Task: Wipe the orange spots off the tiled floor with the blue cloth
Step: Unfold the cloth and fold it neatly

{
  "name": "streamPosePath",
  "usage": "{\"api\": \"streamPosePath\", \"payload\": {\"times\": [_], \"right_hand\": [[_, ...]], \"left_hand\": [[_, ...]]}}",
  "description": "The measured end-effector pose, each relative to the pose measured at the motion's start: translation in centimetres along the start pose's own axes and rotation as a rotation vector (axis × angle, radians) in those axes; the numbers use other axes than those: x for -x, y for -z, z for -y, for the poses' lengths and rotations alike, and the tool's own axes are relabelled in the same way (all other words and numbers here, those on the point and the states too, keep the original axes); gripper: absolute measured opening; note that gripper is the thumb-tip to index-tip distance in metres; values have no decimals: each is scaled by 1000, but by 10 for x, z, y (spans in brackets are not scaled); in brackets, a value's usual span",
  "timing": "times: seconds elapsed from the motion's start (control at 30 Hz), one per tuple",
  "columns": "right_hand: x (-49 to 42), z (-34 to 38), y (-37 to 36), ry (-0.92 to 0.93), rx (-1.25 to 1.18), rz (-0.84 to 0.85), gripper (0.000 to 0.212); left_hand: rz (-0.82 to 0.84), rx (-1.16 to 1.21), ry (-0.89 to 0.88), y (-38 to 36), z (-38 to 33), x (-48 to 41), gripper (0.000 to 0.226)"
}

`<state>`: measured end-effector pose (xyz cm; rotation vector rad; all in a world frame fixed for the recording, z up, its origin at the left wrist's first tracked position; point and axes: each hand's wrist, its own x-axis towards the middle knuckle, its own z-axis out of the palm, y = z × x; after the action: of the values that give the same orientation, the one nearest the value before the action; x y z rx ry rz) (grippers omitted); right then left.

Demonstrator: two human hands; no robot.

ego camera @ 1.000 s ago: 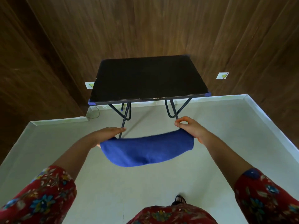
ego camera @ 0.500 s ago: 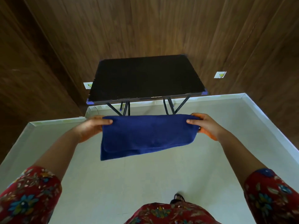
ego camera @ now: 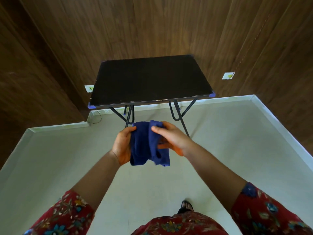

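Holding the blue cloth (ego camera: 144, 146) bunched up in mid-air over the tiled floor (ego camera: 220, 150). Gripping its nine o'clock side with the left hand (ego camera: 122, 146), curling the right hand (ego camera: 171, 138) round its three o'clock side. Facing a black bench (ego camera: 150, 78) at twelve o'clock.

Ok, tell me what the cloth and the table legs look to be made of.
Blue cloth: probably soft towelling or fleece; matte and fuzzy, it sags in limp folds. Table legs: thin metal tubing, likely painted dark; bent in smooth curves.
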<state>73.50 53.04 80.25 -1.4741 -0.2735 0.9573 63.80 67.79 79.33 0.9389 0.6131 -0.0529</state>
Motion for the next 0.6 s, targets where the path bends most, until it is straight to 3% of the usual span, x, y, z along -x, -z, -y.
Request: {"api": "streamPosePath", "payload": {"times": [0.1, 0.17, 0.3, 0.37, 0.5, 0.6], "right_hand": [[8, 5, -9, -2, 20, 132, 31], [13, 5, 1, 20, 17, 133, 30], [8, -11, 33, 84, 36, -245, 26], [-8, -28, 50, 25, -10, -355, 27], [-39, -57, 65, -341, -341, -138, 65], [-71, -52, 76, -420, -594, 19, 66]], "left_hand": [[57, -30, 26, -8, -5, 1, 60], [44, -73, 31, -7, -6, 0, 49], [-107, -34, 69, -2, 0, -13, 30], [-139, 1, 52, -3, 0, -24, 25], [-159, 88, 53, -8, -7, -47, 26], [-190, 91, 77, -7, -27, -83, 26]]}}
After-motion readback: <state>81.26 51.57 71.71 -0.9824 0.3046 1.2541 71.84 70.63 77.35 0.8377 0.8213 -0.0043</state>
